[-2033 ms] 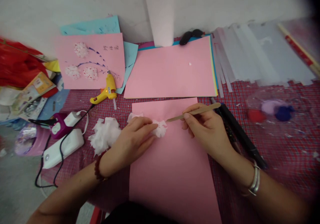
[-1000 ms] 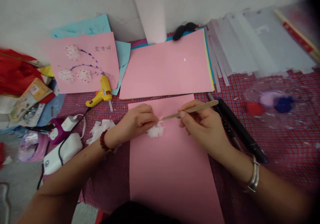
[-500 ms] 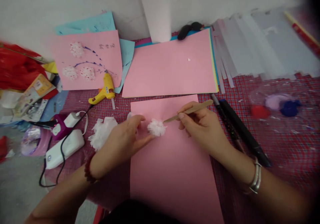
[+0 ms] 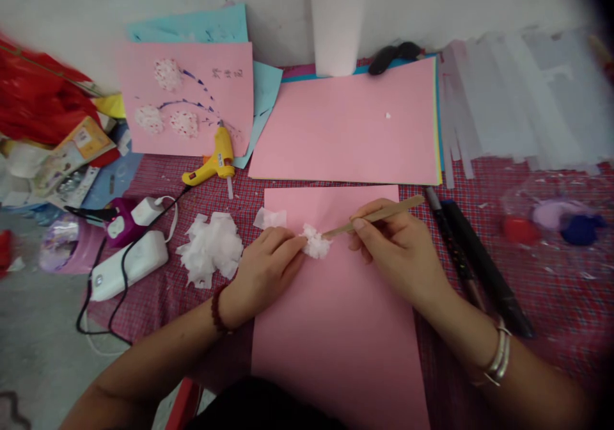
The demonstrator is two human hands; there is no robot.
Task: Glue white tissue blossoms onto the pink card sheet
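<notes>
A pink sheet [image 4: 330,327] lies before me with a fluffy white paper flower [image 4: 315,244] near its far end. My left hand [image 4: 268,267] has its thumb and forefinger closed together at the flower's left edge. Between thumb and fingers, my right hand [image 4: 398,244] holds a flat wooden stick [image 4: 384,212], its tip touching the flower's right side. A small translucent white paper piece [image 4: 270,219] rests at the sheet's upper left corner. Further left is a pile of torn white tissue paper [image 4: 211,247].
A yellow glue gun [image 4: 215,161] sits against a finished flower picture [image 4: 196,84]. Behind is a stack of pink sheets [image 4: 345,129]. Black pens [image 4: 484,267] flank my right arm; colored clay [image 4: 551,219] is beyond. A white power bank [image 4: 129,267] with cables is at left.
My left thumb and forefinger, apart before, have come together at the flower's edge. The stick has stayed against the flower. The whole view has shifted slightly.
</notes>
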